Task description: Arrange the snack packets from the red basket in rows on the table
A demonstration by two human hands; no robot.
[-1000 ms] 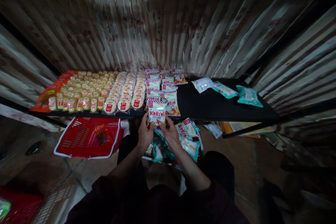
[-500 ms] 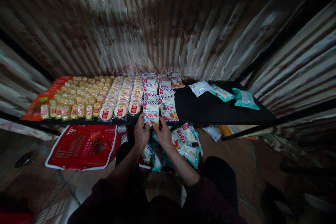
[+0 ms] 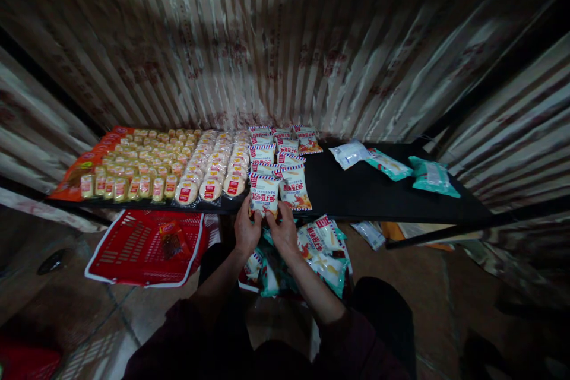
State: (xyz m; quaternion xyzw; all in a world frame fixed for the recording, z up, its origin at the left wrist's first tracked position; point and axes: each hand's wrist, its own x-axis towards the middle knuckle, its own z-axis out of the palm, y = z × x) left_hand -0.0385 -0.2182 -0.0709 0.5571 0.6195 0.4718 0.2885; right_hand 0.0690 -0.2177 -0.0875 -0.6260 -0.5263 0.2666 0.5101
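A white snack packet with red and blue stripes point(image 3: 264, 194) lies at the front edge of the black shelf point(image 3: 369, 190), at the head of a row of like packets point(image 3: 262, 151). My left hand point(image 3: 246, 230) grips its lower left corner. My right hand point(image 3: 281, 231) pinches its lower right edge. Both hands have their fingers closed on the packet. A second row of striped packets point(image 3: 294, 187) lies just to its right.
Round rice crackers point(image 3: 211, 169) and small yellow packets point(image 3: 133, 166) fill the shelf's left half. Teal packets point(image 3: 431, 175) and a clear one point(image 3: 348, 153) lie at the right. Below are a red basket point(image 3: 142, 246) and a pile of packets point(image 3: 320, 249) on the floor.
The packet held in both hands went up from below the shelf edge and now rests on the shelf at the front of its row. Both hands stay on it.
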